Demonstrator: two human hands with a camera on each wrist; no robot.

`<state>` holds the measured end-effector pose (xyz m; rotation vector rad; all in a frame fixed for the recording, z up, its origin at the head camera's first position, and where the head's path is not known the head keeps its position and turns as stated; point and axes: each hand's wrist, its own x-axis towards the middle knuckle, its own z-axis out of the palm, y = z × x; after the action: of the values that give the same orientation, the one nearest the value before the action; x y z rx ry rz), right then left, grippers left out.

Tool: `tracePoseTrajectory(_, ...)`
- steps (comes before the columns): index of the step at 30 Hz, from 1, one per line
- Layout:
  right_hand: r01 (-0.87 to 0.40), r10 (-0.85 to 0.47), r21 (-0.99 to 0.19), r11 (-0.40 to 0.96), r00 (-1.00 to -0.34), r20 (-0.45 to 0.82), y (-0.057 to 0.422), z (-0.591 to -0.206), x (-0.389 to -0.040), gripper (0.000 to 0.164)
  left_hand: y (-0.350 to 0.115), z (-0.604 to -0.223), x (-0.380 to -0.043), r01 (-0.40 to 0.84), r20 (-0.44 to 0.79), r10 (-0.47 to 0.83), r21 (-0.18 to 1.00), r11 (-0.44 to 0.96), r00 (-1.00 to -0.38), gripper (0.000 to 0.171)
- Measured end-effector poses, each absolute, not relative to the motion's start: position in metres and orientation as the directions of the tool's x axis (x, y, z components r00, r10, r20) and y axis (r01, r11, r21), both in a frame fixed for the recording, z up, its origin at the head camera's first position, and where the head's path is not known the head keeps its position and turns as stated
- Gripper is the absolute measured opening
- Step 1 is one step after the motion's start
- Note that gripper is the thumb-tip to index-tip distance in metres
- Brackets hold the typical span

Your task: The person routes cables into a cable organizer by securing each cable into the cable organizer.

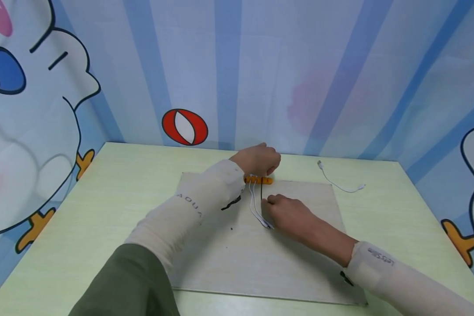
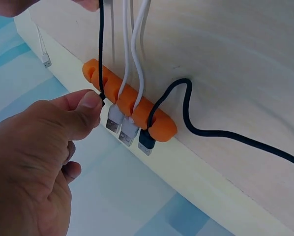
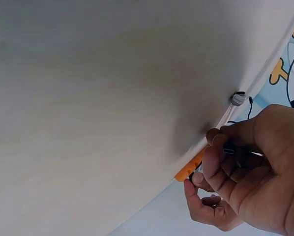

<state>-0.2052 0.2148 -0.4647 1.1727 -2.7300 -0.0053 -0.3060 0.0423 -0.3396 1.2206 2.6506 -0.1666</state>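
Observation:
At the far edge of the board lies an orange cable holder (image 2: pixel 164 127) with slots along it. Two white cables (image 2: pixel 126 54) and a black cable (image 2: pixel 211 132) sit in its slots, their USB plugs (image 2: pixel 146 142) sticking out on the far side. My left hand (image 1: pixel 258 160) pinches another black cable (image 2: pixel 101 49) between thumb and forefinger, right by the holder. That cable runs taut across the holder toward my right hand (image 1: pixel 290 215), which grips its nearer part. A small black connector (image 3: pixel 229 149) shows among the right fingers. The cable's plug at the left hand is hidden.
A beige board (image 1: pixel 237 263) lies on the pale table (image 1: pixel 379 228). One loose white cable (image 1: pixel 339 188) rests at the back right. Behind the table stands a striped blue backdrop (image 1: pixel 256 79).

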Motion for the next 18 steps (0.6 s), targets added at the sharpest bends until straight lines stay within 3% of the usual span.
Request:
tracePoseTrajectory(8,-0.764,-0.774,0.131,0.631,-0.613,0.155,0.202,-0.429,-0.184,0.02,0.045,-0.343,-0.305,0.741,-0.238,0.712,-0.054,0.669,-0.66,0.033)
tracePoseTrajectory(13,-0.752,-0.769,0.162,0.639,-0.63,0.11,0.192,-0.403,-0.17,0.015,0.047,-0.344,-0.304,0.734,-0.25,0.698,-0.09,0.673,-0.671,0.024)
tracePoseTrajectory(18,-0.728,-0.747,0.183,0.661,-0.66,0.075,0.187,-0.39,-0.162,0.016,0.048,-0.343,-0.304,0.728,-0.255,0.69,-0.092,0.679,-0.677,0.026)
